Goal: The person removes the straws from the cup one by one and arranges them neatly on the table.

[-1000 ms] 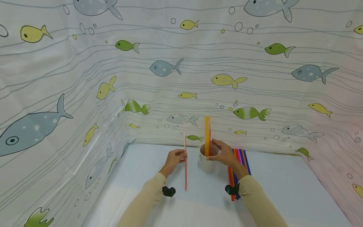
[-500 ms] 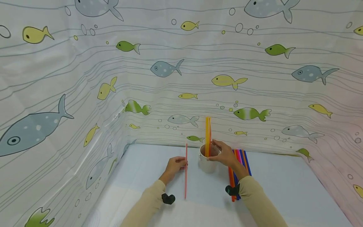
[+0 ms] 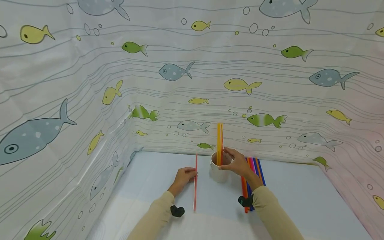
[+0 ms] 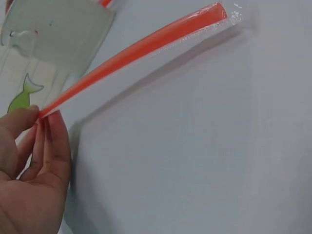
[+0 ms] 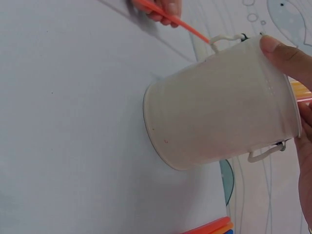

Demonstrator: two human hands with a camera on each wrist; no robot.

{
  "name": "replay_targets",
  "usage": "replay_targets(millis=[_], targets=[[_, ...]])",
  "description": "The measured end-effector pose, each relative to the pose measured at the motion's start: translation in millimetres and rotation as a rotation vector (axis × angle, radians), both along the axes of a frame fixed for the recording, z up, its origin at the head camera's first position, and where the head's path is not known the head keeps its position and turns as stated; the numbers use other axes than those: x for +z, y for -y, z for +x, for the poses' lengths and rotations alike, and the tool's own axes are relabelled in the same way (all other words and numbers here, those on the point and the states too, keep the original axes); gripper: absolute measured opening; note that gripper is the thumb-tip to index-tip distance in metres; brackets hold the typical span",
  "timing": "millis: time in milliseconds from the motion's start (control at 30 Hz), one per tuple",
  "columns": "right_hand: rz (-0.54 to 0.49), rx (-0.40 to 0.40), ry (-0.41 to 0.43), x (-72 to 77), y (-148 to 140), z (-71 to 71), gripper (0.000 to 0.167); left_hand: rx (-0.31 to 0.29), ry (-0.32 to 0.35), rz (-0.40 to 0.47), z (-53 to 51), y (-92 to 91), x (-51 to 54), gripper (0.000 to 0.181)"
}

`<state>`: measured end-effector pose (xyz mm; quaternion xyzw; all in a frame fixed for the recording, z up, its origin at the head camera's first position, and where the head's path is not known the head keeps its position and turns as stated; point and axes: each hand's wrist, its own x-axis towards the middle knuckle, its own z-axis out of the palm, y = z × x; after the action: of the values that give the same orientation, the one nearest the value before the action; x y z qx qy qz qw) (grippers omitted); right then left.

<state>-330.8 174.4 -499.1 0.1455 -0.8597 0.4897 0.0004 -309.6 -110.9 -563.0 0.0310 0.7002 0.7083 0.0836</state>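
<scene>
My left hand [image 3: 182, 180] pinches a thin red-orange drinking straw [image 3: 195, 193] near its middle, between thumb and fingertips. In the left wrist view the straw [image 4: 146, 46] lies inside a clear plastic sleeve that reaches past its end. To its right stands a small off-white metal bucket [image 3: 218, 175], upright, with small wire handles at its sides. My right hand [image 3: 238, 161] grips the bucket's rim, with the thumb on the near side and fingers on the far side. Several yellow and orange straws [image 3: 219, 140] stand in the bucket; their lower ends are hidden.
A row of loose straws [image 3: 260, 171] in red, orange, pink and blue lies right of the bucket, partly under my right forearm. Behind the white table [image 3: 300, 193] hangs a fish-patterned cloth [image 3: 168, 110], which also runs along both sides.
My left hand has come down toward me with the red-orange straw, mostly in the first half second. The right hand and the bucket have stayed in place.
</scene>
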Motion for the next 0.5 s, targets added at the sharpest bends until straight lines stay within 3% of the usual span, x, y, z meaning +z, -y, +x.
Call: replay_targets(millis=[300,500], targets=[[0.004,0.009,-0.008,-1.2,0,-0.2,0.103,0.046,-0.001,-0.046,-8.6,-2.6,-21.0,0.031],[0.006,0.005,-0.015,-0.4,0,0.6,0.103,0.057,-0.061,-0.122,-9.9,-2.6,-28.7,0.03]])
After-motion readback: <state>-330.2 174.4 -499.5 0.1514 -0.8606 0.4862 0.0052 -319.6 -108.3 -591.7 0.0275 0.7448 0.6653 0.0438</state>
